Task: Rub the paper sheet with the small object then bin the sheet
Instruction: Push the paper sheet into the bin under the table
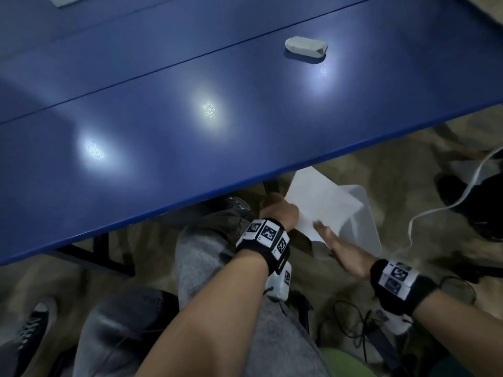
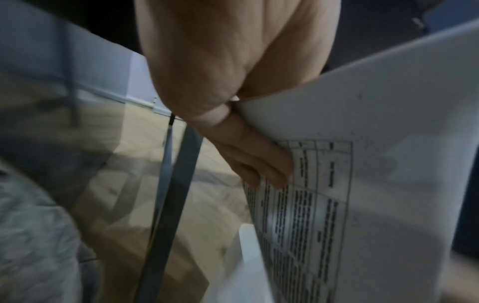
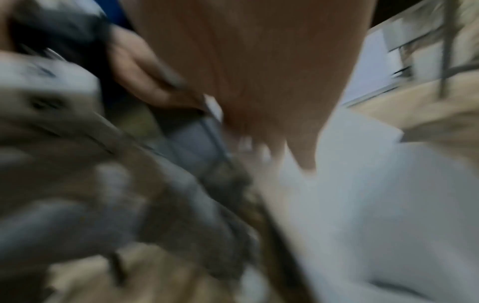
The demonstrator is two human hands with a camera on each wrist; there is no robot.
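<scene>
Step in hand, as judged: binning. The paper sheet [image 1: 321, 202] is off the surface [image 1: 190, 131] and held below its near edge, over the translucent bin [image 1: 362, 227] standing on the floor.

Hands: the left hand [image 1: 277, 212] pinches the sheet's near-left edge; the left wrist view shows the fingers [image 2: 259, 160] curled round that edge, against a printed table. The right hand [image 1: 340, 251] lies extended with straight fingers, tips at the sheet's lower corner; it appears to steady or press rather than grip. The right wrist view is too blurred to confirm contact.

The small object [image 1: 306, 47] lies on the surface, well apart from the bin and untouched.

Recommendation: bring the sheet fully over the bin's opening before letting go. The sheet is wide against the rim and flat, so it may lodge across the top or slide out; the right hand should fold or push it down inside while the left releases its pinch last. Whether the sheet's lower edge is already inside the bin cannot be told.

Count: one sheet, one bin, one small object, two hands.
</scene>
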